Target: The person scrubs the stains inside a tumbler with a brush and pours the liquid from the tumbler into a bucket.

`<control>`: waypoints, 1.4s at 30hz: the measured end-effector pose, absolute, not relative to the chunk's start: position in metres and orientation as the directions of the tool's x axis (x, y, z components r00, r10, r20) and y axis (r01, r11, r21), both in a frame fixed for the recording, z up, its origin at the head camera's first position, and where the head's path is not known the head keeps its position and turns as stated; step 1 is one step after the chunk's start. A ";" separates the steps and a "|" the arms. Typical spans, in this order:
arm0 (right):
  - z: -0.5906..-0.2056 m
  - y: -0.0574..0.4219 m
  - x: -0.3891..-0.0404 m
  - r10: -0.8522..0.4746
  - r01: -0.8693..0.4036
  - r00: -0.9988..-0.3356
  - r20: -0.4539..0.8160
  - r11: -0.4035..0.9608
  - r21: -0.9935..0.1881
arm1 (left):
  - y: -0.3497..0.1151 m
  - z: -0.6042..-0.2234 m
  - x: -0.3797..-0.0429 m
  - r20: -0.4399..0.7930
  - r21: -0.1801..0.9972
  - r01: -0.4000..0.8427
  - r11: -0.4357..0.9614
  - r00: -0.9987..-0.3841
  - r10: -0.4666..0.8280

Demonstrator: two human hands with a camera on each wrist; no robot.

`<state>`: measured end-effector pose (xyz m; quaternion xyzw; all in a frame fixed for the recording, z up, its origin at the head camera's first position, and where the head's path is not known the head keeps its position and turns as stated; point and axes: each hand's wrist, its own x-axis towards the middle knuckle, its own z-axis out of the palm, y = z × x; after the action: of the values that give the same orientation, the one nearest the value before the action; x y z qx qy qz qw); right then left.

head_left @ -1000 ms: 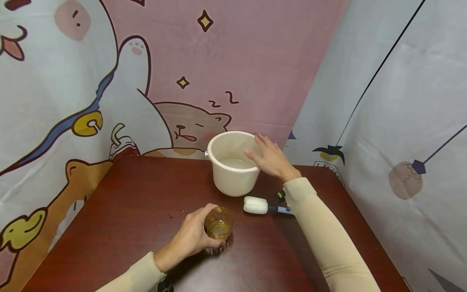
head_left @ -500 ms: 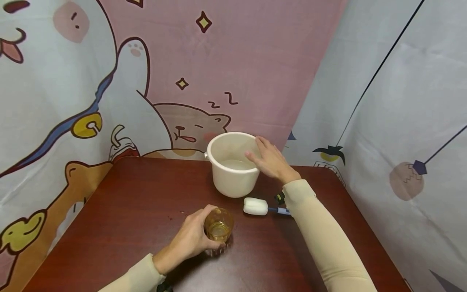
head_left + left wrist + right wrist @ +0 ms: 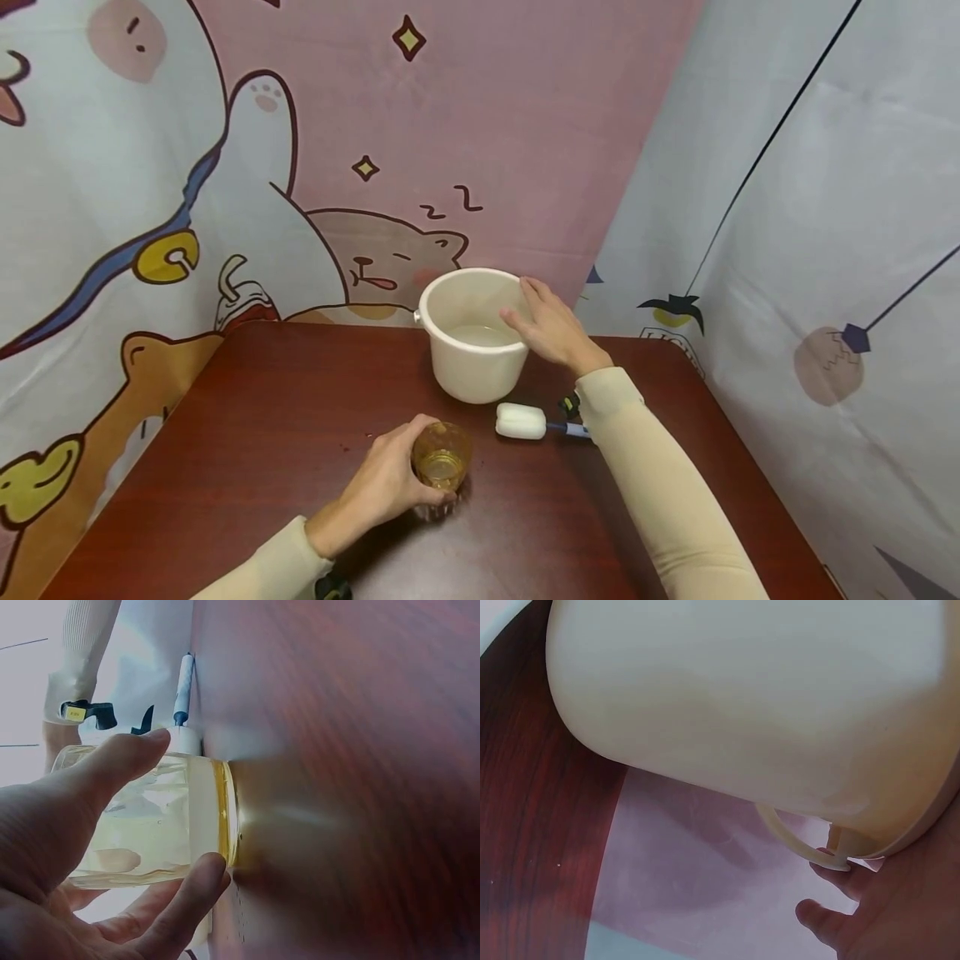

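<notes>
My left hand grips an amber-tinted drinking glass, thumb on one side and fingers on the other. In the left wrist view, the glass has its thick yellowish base right at the tabletop. Whether liquid lies inside is hard to tell. At the back, a cream bucket stands upright with what looks like a little water in the bottom. My right hand holds its right rim, the thumb over the inner side and the fingers outside. In the right wrist view, those fingers are beside the bucket's handle.
A sponge brush with a white head and blue handle lies in front of the bucket, partly under my right forearm. The reddish-brown table is bounded by a cartoon-printed cloth behind it. Small droplets show left of the glass.
The head view has shifted slightly. Both hands keep their places on the glass and the bucket.
</notes>
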<state>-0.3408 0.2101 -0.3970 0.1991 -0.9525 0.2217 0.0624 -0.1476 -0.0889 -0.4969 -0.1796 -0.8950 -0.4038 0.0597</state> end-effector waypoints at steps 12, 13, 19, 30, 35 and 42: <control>-0.397 0.210 -0.340 -0.344 -0.404 -0.914 0.215 0.820 -0.406 | -0.097 -0.471 -0.159 0.290 0.673 0.363 0.644 -0.931 0.222; -0.397 0.210 -0.339 -0.343 -0.404 -0.914 0.215 0.819 -0.408 | -0.098 -0.469 -0.159 0.294 0.669 0.366 0.647 -0.930 0.221; -0.398 0.211 -0.340 -0.341 -0.401 -0.916 0.214 0.821 -0.407 | -0.103 -0.458 -0.167 0.323 0.655 0.391 0.647 -0.919 0.227; -0.399 0.211 -0.341 -0.341 -0.391 -0.920 0.192 0.822 -0.415 | -0.113 -0.434 -0.176 0.351 0.653 0.395 0.646 -0.914 0.204; -0.397 0.210 -0.340 -0.335 -0.388 -0.921 0.199 0.819 -0.422 | -0.117 -0.421 -0.182 0.370 0.659 0.404 0.634 -0.908 0.195; -0.400 0.210 -0.340 -0.328 -0.381 -0.925 0.193 0.819 -0.430 | -0.120 -0.408 -0.188 0.377 0.673 0.400 0.622 -0.909 0.178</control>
<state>-0.3396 0.2103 -0.3995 0.1861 -0.9521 0.2364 0.0554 -0.1877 -0.1198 -0.4075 -0.1624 -0.8900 -0.4031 0.1380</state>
